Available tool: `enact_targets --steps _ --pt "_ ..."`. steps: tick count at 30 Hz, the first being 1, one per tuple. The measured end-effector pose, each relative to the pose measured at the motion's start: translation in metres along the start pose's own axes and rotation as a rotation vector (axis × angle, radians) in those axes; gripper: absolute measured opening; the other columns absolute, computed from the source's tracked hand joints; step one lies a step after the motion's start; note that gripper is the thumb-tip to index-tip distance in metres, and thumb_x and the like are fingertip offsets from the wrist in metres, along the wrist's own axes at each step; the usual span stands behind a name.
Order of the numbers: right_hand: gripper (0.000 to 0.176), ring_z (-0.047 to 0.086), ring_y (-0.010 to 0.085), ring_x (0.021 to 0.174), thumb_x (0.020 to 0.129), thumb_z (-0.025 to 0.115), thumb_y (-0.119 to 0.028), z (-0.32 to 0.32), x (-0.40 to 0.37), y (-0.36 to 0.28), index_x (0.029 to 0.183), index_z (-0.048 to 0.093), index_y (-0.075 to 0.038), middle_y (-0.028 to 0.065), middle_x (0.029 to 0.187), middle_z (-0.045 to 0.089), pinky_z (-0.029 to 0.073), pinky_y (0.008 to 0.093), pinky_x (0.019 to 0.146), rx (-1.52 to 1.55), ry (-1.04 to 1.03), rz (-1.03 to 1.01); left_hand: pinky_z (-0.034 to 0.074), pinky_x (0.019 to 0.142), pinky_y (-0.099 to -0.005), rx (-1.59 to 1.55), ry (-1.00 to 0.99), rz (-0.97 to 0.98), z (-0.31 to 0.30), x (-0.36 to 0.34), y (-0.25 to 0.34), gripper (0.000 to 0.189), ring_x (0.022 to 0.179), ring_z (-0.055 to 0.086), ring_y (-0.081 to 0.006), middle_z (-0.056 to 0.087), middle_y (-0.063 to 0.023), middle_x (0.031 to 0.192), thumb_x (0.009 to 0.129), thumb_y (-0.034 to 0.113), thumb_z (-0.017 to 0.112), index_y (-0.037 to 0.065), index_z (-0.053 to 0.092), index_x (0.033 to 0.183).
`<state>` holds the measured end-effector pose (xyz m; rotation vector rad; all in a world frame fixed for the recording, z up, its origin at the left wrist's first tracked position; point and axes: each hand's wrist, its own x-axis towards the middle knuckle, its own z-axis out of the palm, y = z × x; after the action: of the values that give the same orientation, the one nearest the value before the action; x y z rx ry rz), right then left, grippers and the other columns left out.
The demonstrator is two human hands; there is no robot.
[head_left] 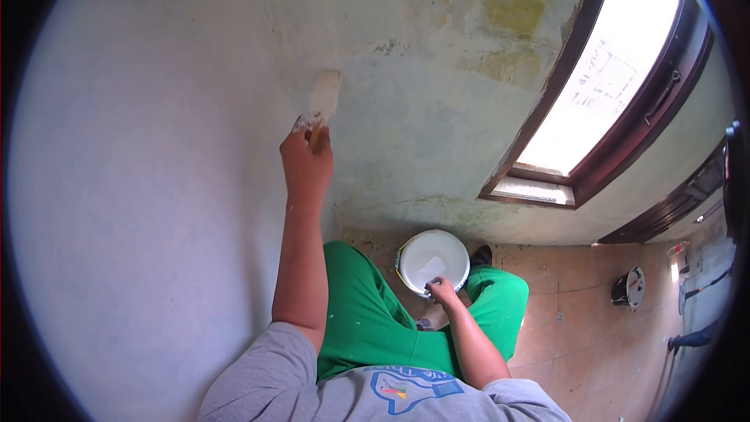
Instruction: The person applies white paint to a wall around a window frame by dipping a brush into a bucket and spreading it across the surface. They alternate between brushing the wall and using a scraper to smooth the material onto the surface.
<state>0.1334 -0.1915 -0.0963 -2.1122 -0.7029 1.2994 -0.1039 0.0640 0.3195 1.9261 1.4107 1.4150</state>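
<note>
Scraper (326, 92): seemed light, stiff; handle (314, 137) suited holding
Left hand (307, 150): gripped scraper
Right hand (441, 291): was at bucket (437, 244); grip unclear

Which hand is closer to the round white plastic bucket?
Right hand: it's at the near edge of the bucket. The left hand is farther off, up by the pale painted wall.

The round white plastic bucket (441, 248) stands on the tan tiled floor (574, 320) between the person's green-trousered knees (504, 285), left of the round dark bucket (619, 292).
</note>
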Motion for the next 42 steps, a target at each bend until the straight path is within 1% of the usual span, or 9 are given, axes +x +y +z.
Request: enact_targets --steps 5,7,14,16,20,22,26,27,42 --pt "0.024 0.066 0.0182 0.063 0.084 0.068 -0.020 0.003 0.004 0.006 0.100 0.066 -0.003 0.0093 0.080 0.070 0.053 0.0329 0.051 -0.071 0.016 -0.051 0.050 0.069 -0.0384 -0.051 0.091 0.137 0.021 0.002 -0.034 0.018 0.070 0.062 -0.0261 0.066 -0.0156 0.081 0.089 0.010 0.068 -0.004 0.064 0.101" --pt "0.024 0.066 0.0184 0.063 0.084 0.068 -0.020 0.000 0.002 -0.001 0.100 0.066 -0.003 0.0095 0.081 0.071 0.053 0.0332 0.052 -0.037 0.018 -0.040 0.049 0.068 -0.0374 -0.077 0.075 0.003 0.002 -0.010 -0.025 0.018 0.069 0.061 -0.0236 0.066 -0.0141 0.080 0.089 0.010 0.068 -0.004 0.064 0.101" --pt "0.024 0.067 0.0186 0.064 0.085 0.068 -0.021 -0.002 -0.016 -0.015 0.101 0.066 -0.003 0.0103 0.082 0.071 0.054 0.0335 0.052 -0.017 -0.013 0.026 0.050 0.067 -0.0393 -0.033 -0.011 -0.017 0.014 -0.001 -0.030 0.018 0.068 0.064 -0.0276 0.065 -0.0160 0.078 0.090 0.009 0.066 -0.003 0.063 0.103" --pt "0.035 0.068 0.0261 0.063 0.079 0.068 -0.024 -0.001 -0.013 -0.012 0.104 0.066 0.001 0.0163 0.075 0.069 0.054 0.0379 0.058 0.033 0.003 0.000 0.050 0.067 -0.0403 0.025 -0.011 -0.013 0.016 -0.002 -0.027 0.018 0.069 0.064 -0.0302 0.066 -0.0165 0.079 0.090 0.009 0.066 -0.003 0.063 0.103" --pt "0.034 0.069 0.0267 0.065 0.079 0.068 -0.024 -0.001 -0.005 -0.007 0.102 0.067 0.001 0.0169 0.077 0.070 0.055 0.0382 0.060 0.020 0.018 -0.030 0.048 0.068 -0.0398 0.050 -0.038 -0.125 -0.007 -0.011 -0.008 0.019 0.068 0.062 -0.0280 0.064 -0.0155 0.074 0.088 0.012 0.069 -0.003 0.063 0.097" --pt "0.033 0.070 0.0273 0.066 0.079 0.068 -0.024 -0.001 -0.007 -0.007 0.100 0.067 0.001 0.0180 0.078 0.071 0.056 0.0384 0.063 0.030 0.013 -0.024 0.048 0.068 -0.0400 0.025 0.085 0.042 0.004 -0.006 -0.017 0.019 0.067 0.062 -0.0279 0.063 -0.0150 0.073 0.088 0.012 0.069 -0.004 0.063 0.097" --pt "0.033 0.071 0.0294 0.073 0.077 0.068 -0.024 0.001 -0.010 -0.007 0.099 0.069 0.001 0.0199 0.080 0.071 0.056 0.0393 0.068 0.021 0.039 -0.029 0.049 0.068 -0.0423 -0.022 0.003 -0.083 0.017 0.000 -0.024 0.016 0.069 0.063 -0.0327 0.063 -0.0159 0.074 0.089 0.008 0.066 -0.002 0.064 0.102" --pt "0.027 0.068 0.0205 0.065 0.084 0.068 -0.020 0.002 0.002 0.001 0.103 0.066 -0.002 0.0109 0.081 0.071 0.054 0.0348 0.052 -0.110 0.027 -0.070 0.049 0.068 -0.0421 -0.001 0.021 -0.055 0.006 -0.005 -0.020 0.016 0.069 0.064 -0.0323 0.064 -0.0159 0.075 0.089 0.008 0.066 -0.002 0.064 0.101" --pt "0.028 0.067 0.0212 0.067 0.082 0.069 -0.023 -0.004 -0.018 -0.020 0.101 0.066 -0.002 0.0117 0.084 0.071 0.054 0.0348 0.053 -0.014 -0.015 -0.001 0.048 0.065 -0.0366 -0.051 -0.010 -0.033 0.016 0.010 -0.037 0.017 0.065 0.062 -0.0233 0.066 -0.0143 0.077 0.087 0.007 0.069 -0.002 0.065 0.100"
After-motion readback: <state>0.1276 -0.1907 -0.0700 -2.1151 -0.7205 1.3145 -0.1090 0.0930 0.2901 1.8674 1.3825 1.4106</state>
